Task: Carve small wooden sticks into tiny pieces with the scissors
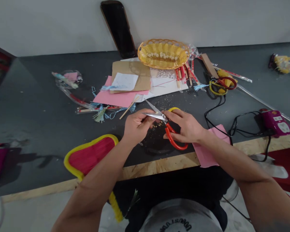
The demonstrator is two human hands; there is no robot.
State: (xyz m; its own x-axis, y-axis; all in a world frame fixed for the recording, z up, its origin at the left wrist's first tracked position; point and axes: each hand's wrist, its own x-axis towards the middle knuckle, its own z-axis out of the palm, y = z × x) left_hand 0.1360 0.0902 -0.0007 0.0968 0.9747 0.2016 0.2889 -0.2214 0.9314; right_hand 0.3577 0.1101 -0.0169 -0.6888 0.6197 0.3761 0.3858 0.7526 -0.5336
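A pair of scissors (pixel 170 137) with red and yellow handles is in my right hand (pixel 187 125), its fingers through the loops. The blades stand apart and point toward my left hand (pixel 139 125). My left fingers are pinched together right at the lower blade, around something too small to make out. Small pale bits (pixel 156 125) lie scattered on the dark table (pixel 38 96) below and beyond the blades. A thin wooden stick (pixel 127 110) lies just beyond my left hand. Under my right forearm is a pink sheet (pixel 207 151).
A yellow woven basket (pixel 163 64) with small white pieces, stacked papers (pixel 130 69) and a leaning phone (pixel 118 29) stand at the back. Blue tassels (pixel 132 108) lie left of centre. A red-and-yellow fabric piece (pixel 91 154) sits near my left forearm; a purple power socket (pixel 276 122) is at right.
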